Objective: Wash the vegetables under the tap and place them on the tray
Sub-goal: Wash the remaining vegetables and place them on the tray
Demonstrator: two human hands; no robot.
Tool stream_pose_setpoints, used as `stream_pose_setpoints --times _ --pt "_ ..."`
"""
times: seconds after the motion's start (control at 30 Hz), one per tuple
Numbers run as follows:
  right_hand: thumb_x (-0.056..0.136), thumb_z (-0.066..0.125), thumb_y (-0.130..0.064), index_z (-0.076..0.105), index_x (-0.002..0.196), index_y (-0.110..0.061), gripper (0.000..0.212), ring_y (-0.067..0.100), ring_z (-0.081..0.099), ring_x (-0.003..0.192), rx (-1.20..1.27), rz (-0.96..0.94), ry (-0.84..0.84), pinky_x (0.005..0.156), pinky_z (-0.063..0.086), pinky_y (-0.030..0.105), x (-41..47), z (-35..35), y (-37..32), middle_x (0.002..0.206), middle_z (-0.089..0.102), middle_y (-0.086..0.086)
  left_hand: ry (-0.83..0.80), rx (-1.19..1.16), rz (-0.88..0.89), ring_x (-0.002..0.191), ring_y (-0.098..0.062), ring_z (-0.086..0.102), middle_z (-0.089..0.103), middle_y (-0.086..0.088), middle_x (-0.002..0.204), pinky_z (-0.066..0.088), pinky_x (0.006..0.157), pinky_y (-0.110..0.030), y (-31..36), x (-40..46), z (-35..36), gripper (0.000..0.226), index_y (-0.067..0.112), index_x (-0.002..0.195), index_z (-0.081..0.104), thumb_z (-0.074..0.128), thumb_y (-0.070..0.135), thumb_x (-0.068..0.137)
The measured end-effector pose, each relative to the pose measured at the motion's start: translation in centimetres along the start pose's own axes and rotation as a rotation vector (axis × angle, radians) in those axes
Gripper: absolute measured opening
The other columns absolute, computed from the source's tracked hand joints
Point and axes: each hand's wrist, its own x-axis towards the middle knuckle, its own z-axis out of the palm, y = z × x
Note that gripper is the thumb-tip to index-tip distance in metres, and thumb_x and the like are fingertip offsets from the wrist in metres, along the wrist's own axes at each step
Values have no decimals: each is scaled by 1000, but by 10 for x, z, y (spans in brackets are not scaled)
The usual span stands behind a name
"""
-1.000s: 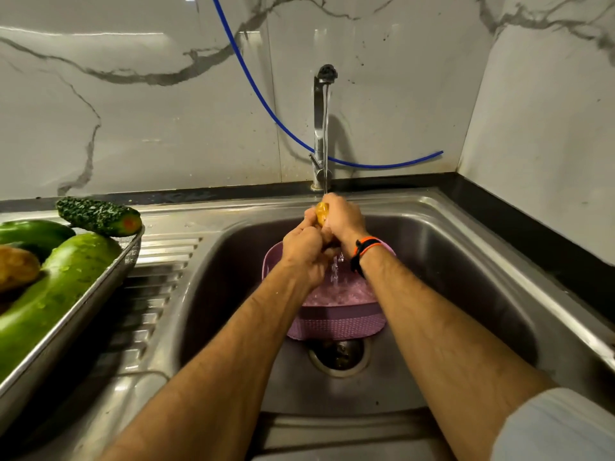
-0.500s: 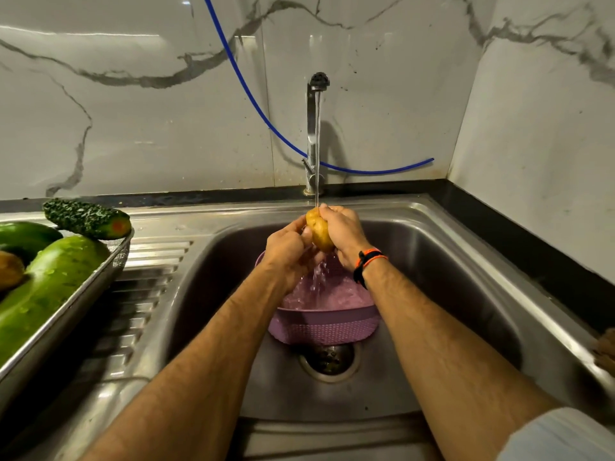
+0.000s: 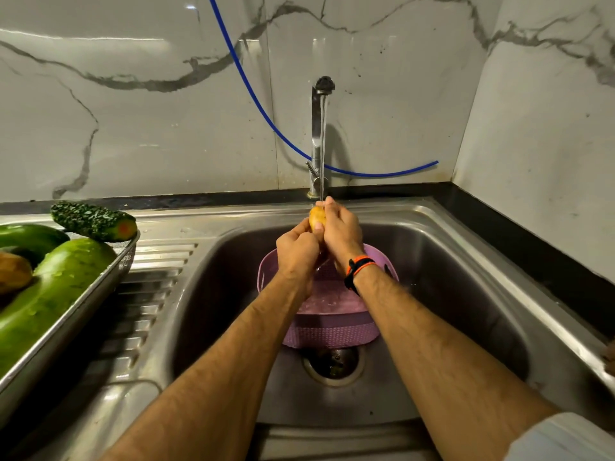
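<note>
A small yellow potato is held under the running tap, above the steel sink. My left hand grips its lower end and my right hand wraps its right side, fingers over the top. Water falls on the potato and runs off below my hands. A steel tray stands on the drainboard at the left with two large green gourds, a dark bumpy bitter gourd and a brown potato.
A purple plastic basket sits in the sink under my hands, just behind the drain. A blue hose hangs across the marble wall behind the tap. A ribbed drainboard lies between tray and basin.
Both hands have turned the potato under the stream, showing more of it, then less. My right hand's fingers now cover its top. The hands stay over the basket.
</note>
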Motion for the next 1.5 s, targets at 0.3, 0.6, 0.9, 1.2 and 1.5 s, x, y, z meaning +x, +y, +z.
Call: stream_pose_setpoints --times 0.3,0.6,0.9,1.2,1.5 --pt "103 42 -27 67 121 -11 34 22 60 107 -154 -134 -57 86 43 27 -12 -1 -4 116 68 9 91 -24 0 85 -22 70 73 -9 85 60 75 -37 1 2 -2 37 20 88 74 50 -7 95" --pt "104 42 -25 67 120 -9 34 24 60 108 -146 -192 -25 85 43 27 -17 7 -2 115 68 12 239 -152 -71 78 -19 69 72 -8 79 62 73 -35 8 3 2 20 6 98 75 59 -4 93" --pt "102 45 -22 62 131 -15 34 19 56 122 -85 -168 -61 104 44 31 -18 -2 -2 132 63 5 178 -191 -105 60 -11 64 70 -10 85 53 52 -24 8 1 3 28 6 114 72 55 -6 94" --pt "101 47 -23 66 125 -16 31 21 59 116 -87 -96 -122 102 46 35 -20 0 -7 125 66 6 238 -244 -149 64 -16 65 68 -10 75 54 50 -26 9 1 3 21 2 103 75 60 -5 89" --pt "97 49 -37 71 96 -20 27 27 66 98 0 124 -151 93 53 47 0 -7 0 101 71 10 115 -1 -66 84 -24 73 73 -17 98 63 72 -39 6 3 -2 21 3 111 69 63 -2 91"
